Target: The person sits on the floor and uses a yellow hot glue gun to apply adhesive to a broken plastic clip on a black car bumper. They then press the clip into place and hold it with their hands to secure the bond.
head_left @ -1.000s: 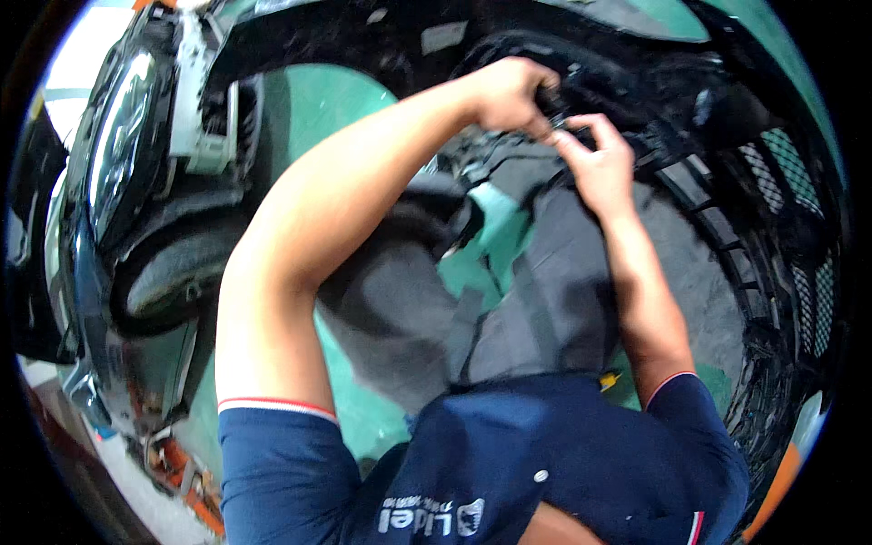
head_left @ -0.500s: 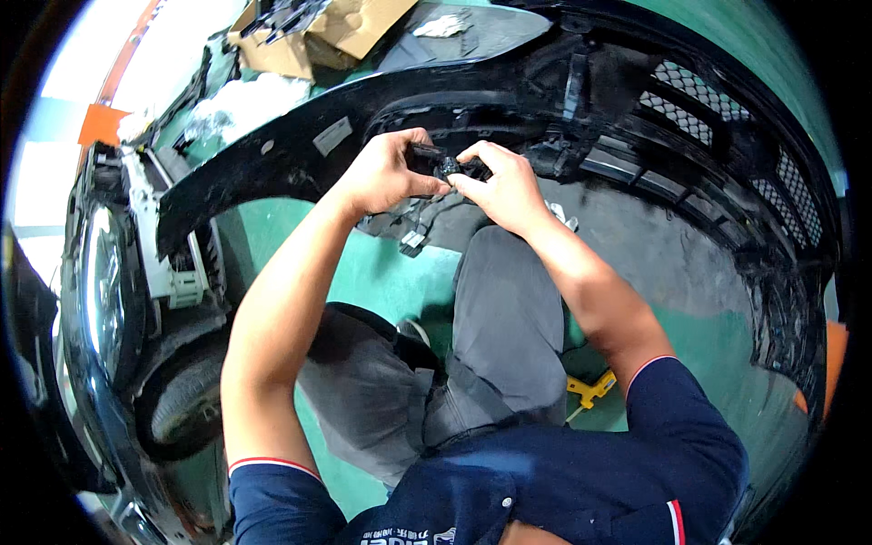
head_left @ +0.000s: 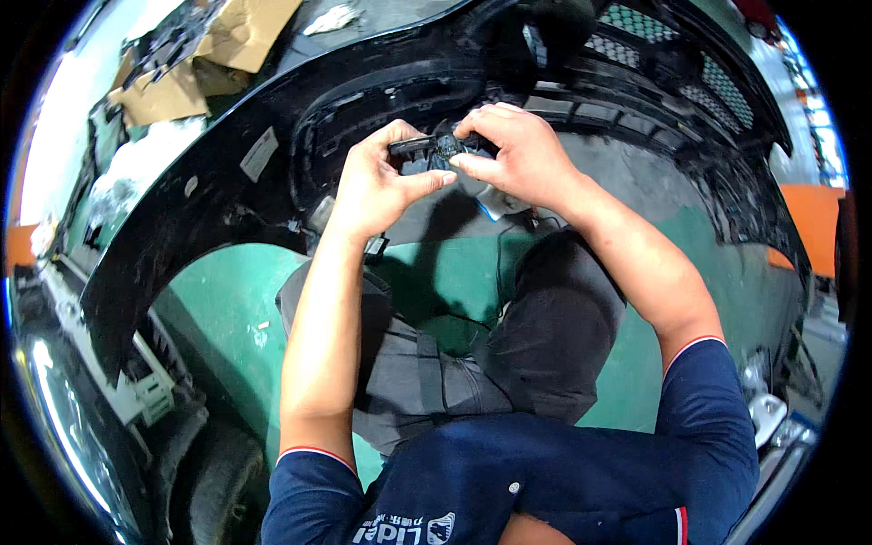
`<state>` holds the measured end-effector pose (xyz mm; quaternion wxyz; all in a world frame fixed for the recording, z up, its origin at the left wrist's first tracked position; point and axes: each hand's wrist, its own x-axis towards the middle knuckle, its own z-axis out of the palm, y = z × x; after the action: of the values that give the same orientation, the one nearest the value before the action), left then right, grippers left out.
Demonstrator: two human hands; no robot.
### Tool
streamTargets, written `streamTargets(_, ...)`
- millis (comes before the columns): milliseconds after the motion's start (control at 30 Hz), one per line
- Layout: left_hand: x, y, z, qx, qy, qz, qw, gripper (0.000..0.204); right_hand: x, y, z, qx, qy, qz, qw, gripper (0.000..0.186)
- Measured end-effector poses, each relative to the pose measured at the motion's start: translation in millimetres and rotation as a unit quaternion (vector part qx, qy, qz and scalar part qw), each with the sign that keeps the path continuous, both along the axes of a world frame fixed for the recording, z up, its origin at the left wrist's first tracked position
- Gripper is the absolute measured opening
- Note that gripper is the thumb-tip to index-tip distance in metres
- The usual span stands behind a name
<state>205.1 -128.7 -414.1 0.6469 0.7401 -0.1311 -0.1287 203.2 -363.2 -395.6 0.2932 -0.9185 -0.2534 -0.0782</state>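
A small black plastic part [head_left: 448,147] with a rounded, knobbly end is held up in mid-air, between two bare hands and above the gap between the knees; its exact kind cannot be told. Its left side is gripped by the left hand [head_left: 374,186], curved in a loose C with fingers above and thumb below. The rounded end is pinched more tightly by the right hand [head_left: 520,156], between thumb and forefinger. The two-sided hold seems chosen to keep so small a piece steady and close to view. Beyond the hands, a large black car bumper cover [head_left: 213,186] is curved around the person, its inner side facing inward, probably so that its fittings can be reached. A thin dark cable [head_left: 500,263] is seen near the right knee, above the green floor [head_left: 227,291]. Farther off, at upper left, an opened cardboard box [head_left: 245,38] is seen.
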Motion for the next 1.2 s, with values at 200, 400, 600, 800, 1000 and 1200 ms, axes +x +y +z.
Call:
streamTargets(200,13.6,10.0,-18.1,-0.058,0.003,-0.061,0.996,0.037,-16.6,16.8,15.2,-0.046,-0.012,-0.05,0.998,0.031)
streamTargets(400,22.9,18.4,-9.6,-0.061,-0.004,-0.089,0.994,0.039,-20.7,30.4,36.2,-0.108,-0.007,-0.086,0.99,0.03)
streamTargets(600,36.9,14.3,-23.1,-0.12,-0.012,-0.087,0.989,0.042,-7.3,33.9,53.3,-0.14,-0.015,-0.083,0.987,0.029)
streamTargets(800,35.7,5.2,-30.5,-0.146,0.041,-0.063,0.986,0.041,5.1,22.0,38.3,-0.125,0.002,-0.065,0.99,0.029)
streamTargets(1000,36.0,3.9,-49.2,-0.144,0.06,-0.069,0.985,0.043,7.5,20.1,22.2,-0.136,0.032,-0.05,0.989,0.03)
streamTargets(1200,46.6,-17.3,-51.9,-0.134,0.069,-0.096,0.984,0.041,4.6,0.9,14.1,-0.112,0.034,-0.074,0.99,0.027)
